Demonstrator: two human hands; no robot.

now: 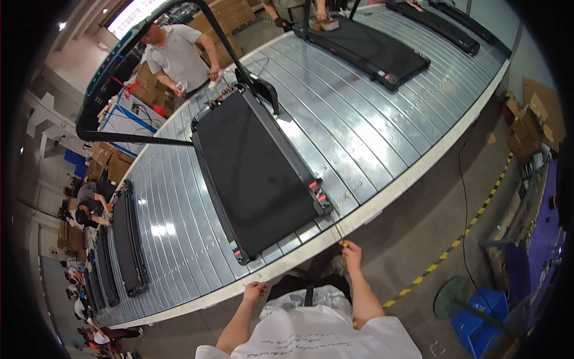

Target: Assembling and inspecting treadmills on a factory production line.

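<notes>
- Nearest to both hands, a black treadmill [254,173] lay flat on the slatted metal conveyor [359,119], its rear end close to the conveyor's near edge.
- The right hand [351,251] hovered just off that edge, fingers pinched around a small yellow-tipped object [343,243], too small to identify.
- The left hand [255,291] hung lower, fingers curled loosely inward, holding nothing visible.
- The treadmill's upright frame and console arc [104,78] rose at its far end.
- More treadmills [128,239] lay along the conveyor to the left, another [365,48] further up.
- A person in a grey shirt [176,54] stood across the conveyor.
- Cardboard boxes [535,119] and a blue bin [481,320] sat on the floor to the right.
</notes>
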